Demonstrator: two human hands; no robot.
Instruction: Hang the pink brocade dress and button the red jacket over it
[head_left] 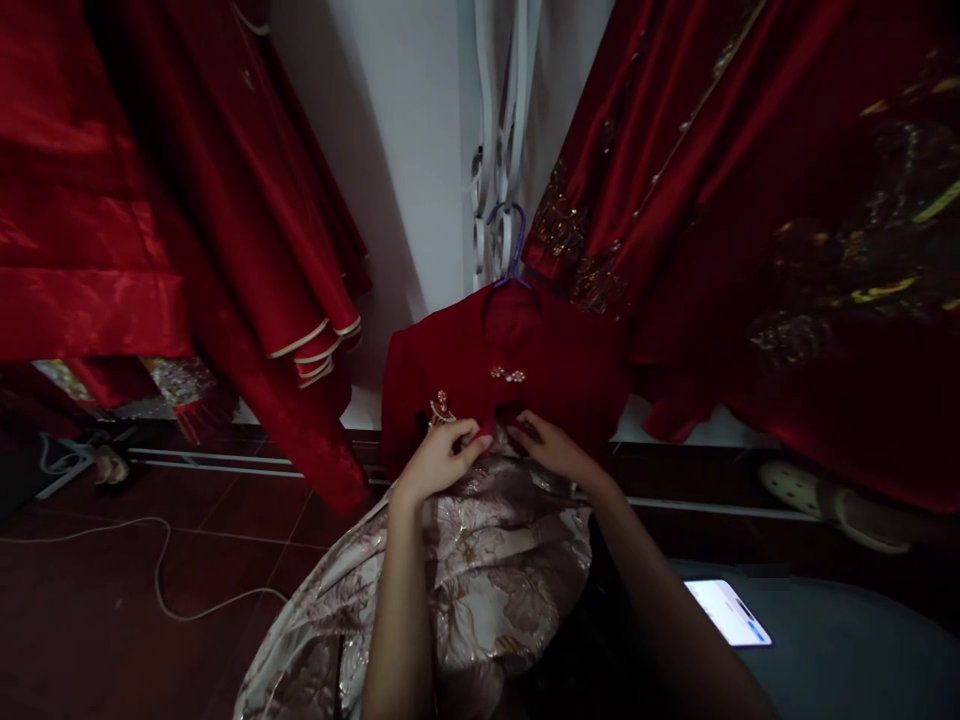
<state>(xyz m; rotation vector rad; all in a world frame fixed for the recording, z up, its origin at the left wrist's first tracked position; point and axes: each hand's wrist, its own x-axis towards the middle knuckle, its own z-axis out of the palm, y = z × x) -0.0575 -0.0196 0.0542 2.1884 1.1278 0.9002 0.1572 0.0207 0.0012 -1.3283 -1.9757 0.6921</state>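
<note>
Two hands, close in: your left hand (441,457) pinches the front edge of the red jacket (480,395); your right hand (556,450) curls opposite, grip too dark to tell. Jacket hangs directly ahead, long axis up-down, neither hand nearer.

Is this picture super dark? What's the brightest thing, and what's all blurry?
Head view: yes, dim overall; the phone screen glows brightest; the patterned fabric has small glints; the gold-trimmed red clothes look blurry toward the right edge.
</note>
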